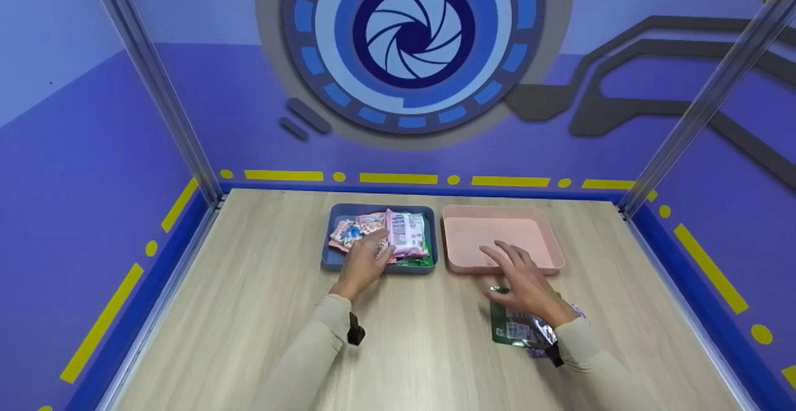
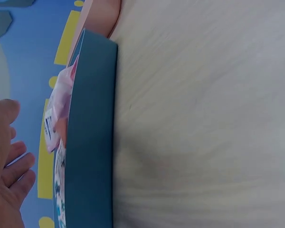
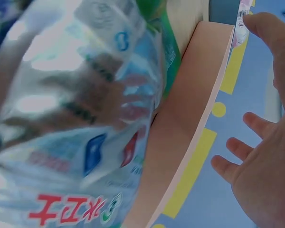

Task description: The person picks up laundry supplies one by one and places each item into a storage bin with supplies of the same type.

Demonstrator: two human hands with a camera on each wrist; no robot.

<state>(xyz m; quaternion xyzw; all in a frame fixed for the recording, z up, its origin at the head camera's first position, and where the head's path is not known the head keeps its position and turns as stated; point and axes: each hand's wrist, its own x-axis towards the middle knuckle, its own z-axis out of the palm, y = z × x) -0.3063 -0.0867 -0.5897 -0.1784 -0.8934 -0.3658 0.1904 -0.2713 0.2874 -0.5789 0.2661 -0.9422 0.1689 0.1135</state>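
My left hand (image 1: 365,258) is over the front of the blue tray (image 1: 329,262), its fingers loosely bent beside a pink-and-white packet (image 1: 407,234). A gap shows between these fingers and the packet in the left wrist view. Patterned packets (image 1: 351,230) lie to the left in that tray, and a green packet (image 1: 415,262) shows underneath. Fingers spread and holding nothing, my right hand (image 1: 522,280) hovers at the front rim of the pink tray (image 1: 457,224). Partly hidden under this hand are a dark green packet (image 1: 505,324) and a shiny silvery packet (image 3: 80,137) with red lettering.
Both trays stand side by side towards the back of the wooden table (image 1: 410,349). A bit of purple packaging (image 1: 537,353) peeks out near the right wrist. Blue panels (image 1: 205,106) with metal posts (image 1: 152,75) enclose the table at the back and sides.
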